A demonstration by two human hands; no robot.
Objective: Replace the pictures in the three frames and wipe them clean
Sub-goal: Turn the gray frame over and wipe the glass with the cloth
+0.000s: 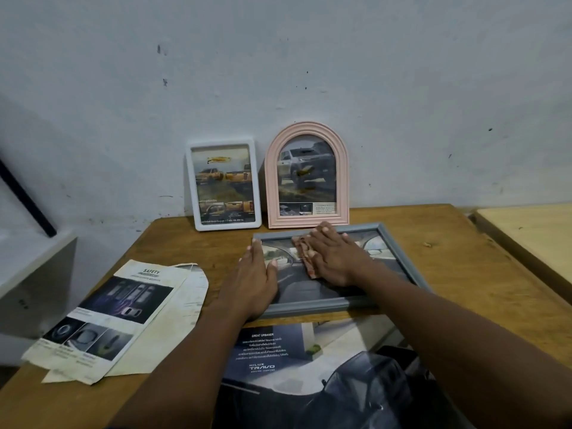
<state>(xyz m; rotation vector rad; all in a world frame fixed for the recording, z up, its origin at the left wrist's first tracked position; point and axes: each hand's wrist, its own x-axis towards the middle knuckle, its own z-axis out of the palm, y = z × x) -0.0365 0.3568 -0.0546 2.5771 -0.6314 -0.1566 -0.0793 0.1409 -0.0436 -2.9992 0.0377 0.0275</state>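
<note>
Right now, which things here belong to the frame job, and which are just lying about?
Job: grey frame, lying flat; cloth, pressed on it by right hand; left hand at its edge; white frame; pink frame; probably Safety sheet and Urbaner brochure.
Lying about: black bar; side table.

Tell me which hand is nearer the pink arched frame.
Right. The right hand presses a cloth on the grey frame, its fingers just short of the pink arched frame. The left hand rests on the grey frame's left edge, farther down and left.
</note>
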